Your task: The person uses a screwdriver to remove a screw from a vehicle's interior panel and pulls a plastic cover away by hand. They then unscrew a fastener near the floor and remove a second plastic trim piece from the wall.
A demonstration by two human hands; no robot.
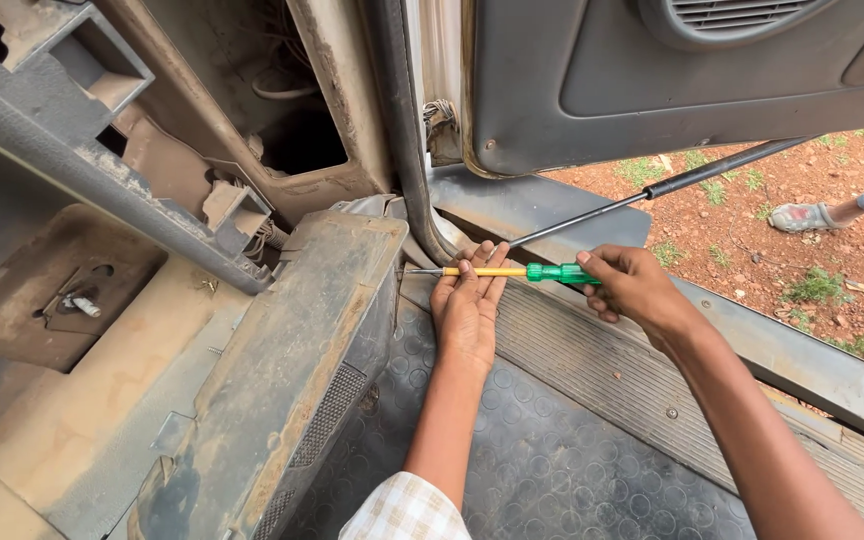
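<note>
Screwdriver [512, 271] level, green handle in right grip [632, 285], shaft under left fingers [469, 268].

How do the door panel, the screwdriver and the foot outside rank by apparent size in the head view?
1. Door panel, by far the largest, though cropped.
2. Screwdriver, held by the right hand and steadied by the left hand.
3. Foot, farther off, so its rank is unsure.

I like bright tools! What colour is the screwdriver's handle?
The screwdriver handle is clear green, its shaft yellow, seen in the head view.
</note>
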